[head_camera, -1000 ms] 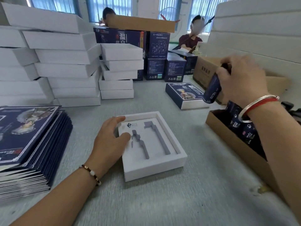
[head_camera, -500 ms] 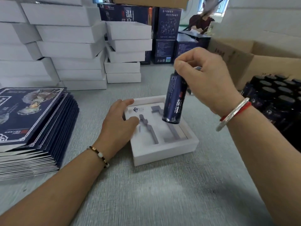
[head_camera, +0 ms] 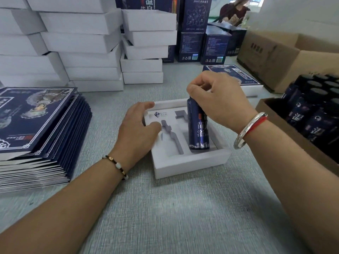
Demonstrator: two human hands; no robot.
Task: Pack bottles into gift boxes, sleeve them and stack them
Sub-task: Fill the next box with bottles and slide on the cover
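An open white gift box (head_camera: pixel 190 163) with a moulded white insert lies at the table's middle. My right hand (head_camera: pixel 218 101) grips the top of a dark blue bottle (head_camera: pixel 198 127), whose base sits in the insert's right-hand slot, the bottle leaning nearly upright. My left hand (head_camera: pixel 138 129) rests on the box's left side, fingers relaxed, thumb on the insert. The insert's left slot holds nothing. A stack of flat blue printed sleeves (head_camera: pixel 34 123) lies at the left. More blue bottles (head_camera: pixel 317 110) stand in a cardboard tray at the right.
Stacks of white boxes (head_camera: pixel 88 46) rise at the back left and centre. Blue cartons (head_camera: pixel 194 43) stand behind. One sleeved blue box (head_camera: pixel 244 77) lies behind my right hand, beside a brown carton (head_camera: pixel 271 57). A person sits at the far back.
My right hand carried the bottle from the tray at the right over to the box and lowered its base into the right slot. My left hand stayed on the box.
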